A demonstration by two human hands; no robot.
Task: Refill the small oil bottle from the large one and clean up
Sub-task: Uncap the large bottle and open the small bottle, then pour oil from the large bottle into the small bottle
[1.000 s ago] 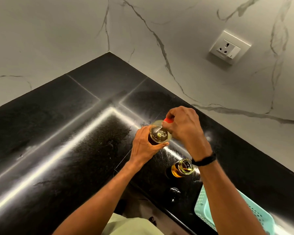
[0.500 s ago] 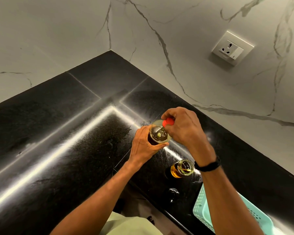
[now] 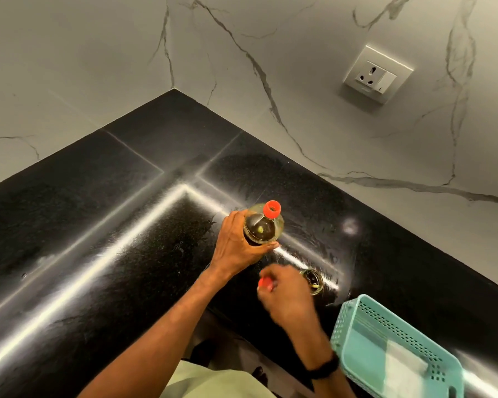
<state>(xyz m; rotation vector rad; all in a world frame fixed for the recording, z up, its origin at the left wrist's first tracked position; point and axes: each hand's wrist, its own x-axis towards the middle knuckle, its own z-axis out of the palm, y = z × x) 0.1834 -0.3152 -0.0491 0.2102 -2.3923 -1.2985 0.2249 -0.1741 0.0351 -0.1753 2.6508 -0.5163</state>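
The large clear oil bottle [image 3: 263,228] stands upright on the black counter [image 3: 112,225], seen from above, with a red ring round its mouth. My left hand [image 3: 239,248] grips its body from the left. My right hand [image 3: 285,294], blurred, is low near the counter's front edge and pinches a small red cap [image 3: 266,283]. Just right of that hand stands the small glass oil bottle [image 3: 314,281], its mouth uncovered and partly hidden by my fingers.
A teal perforated plastic basket [image 3: 357,320] sits at the front right with a white folded cloth [image 3: 400,366] inside. Marble walls meet in a corner behind the counter, and a wall socket [image 3: 377,74] is at the upper right.
My right hand has left the top of the large bottle and dropped toward the front edge with the red cap. My left hand keeps its grip on the bottle.
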